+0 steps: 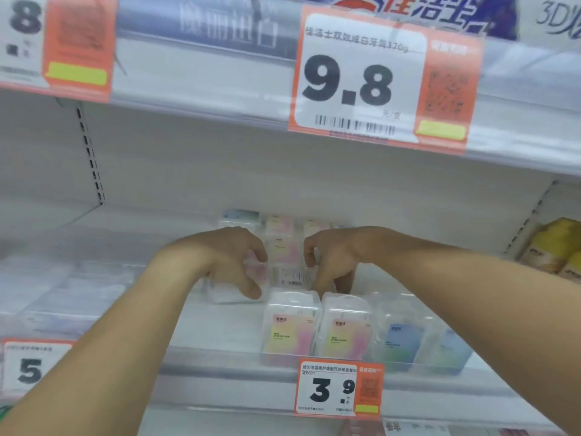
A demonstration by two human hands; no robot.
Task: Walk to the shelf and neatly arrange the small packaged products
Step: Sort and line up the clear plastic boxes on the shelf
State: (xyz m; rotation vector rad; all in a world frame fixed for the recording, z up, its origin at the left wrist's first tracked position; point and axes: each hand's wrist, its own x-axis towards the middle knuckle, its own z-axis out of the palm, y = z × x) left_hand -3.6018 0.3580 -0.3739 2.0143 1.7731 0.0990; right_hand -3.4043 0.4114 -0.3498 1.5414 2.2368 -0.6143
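Small clear plastic boxes with pastel labels stand on the white shelf [220, 332]. At the shelf front, two yellow-pink boxes [290, 327] sit side by side, with blue-labelled boxes [404, 336] to their right. Behind them is a clear pink-labelled box [284, 265] showing a barcode. My left hand [224, 259] curls round its left side and my right hand [331, 262] curls round its right side. More boxes [278, 225] stand in a row at the back, partly hidden by my hands.
A 3.9 price tag [339, 388] hangs on the shelf's front rail, and a 5 tag [31, 369] is at the far left. The upper shelf edge carries a 9.8 tag [361, 83]. Yellow packages [556, 243] stand at the right. Blurred clear packs [63, 294] lie on the left.
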